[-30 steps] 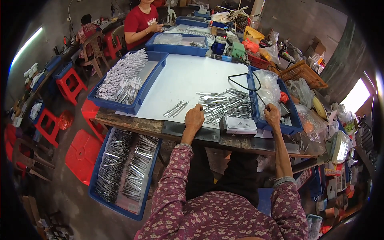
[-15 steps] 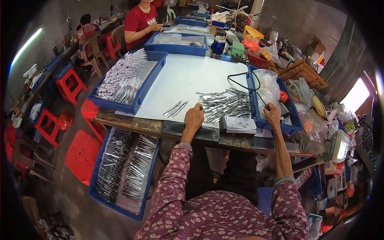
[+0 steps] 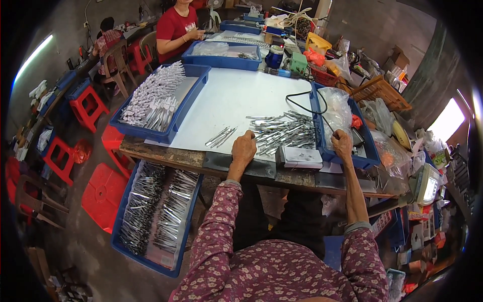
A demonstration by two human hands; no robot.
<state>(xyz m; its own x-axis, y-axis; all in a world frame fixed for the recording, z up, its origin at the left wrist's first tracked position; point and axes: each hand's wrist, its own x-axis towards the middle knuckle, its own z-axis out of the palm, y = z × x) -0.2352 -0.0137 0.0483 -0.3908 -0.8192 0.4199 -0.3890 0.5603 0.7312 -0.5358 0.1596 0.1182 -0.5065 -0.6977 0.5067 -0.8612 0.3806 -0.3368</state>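
Observation:
My left hand point(image 3: 244, 149) rests at the near edge of the white work sheet point(image 3: 236, 90), fingers curled closed. Whatever they hold, if anything, is hidden. Just right of it lies a heap of slim silver pen-like rods point(image 3: 284, 130); a smaller group of rods point(image 3: 221, 136) lies to its left. My right hand point(image 3: 342, 144) is closed over the near part of a blue tray point(image 3: 370, 160), and a black cable point(image 3: 326, 121) runs down into its fingers. Between my hands stands a small white block point(image 3: 301, 157) with a dark-marked top.
A blue tray of white-sleeved rods point(image 3: 153, 98) stands at the table's left. Below it is another blue tray point(image 3: 151, 216) of silver and dark rods, beside red stools point(image 3: 104, 196). Clear plastic bags point(image 3: 336, 108) fill the right tray. A person in red point(image 3: 173, 30) sits across.

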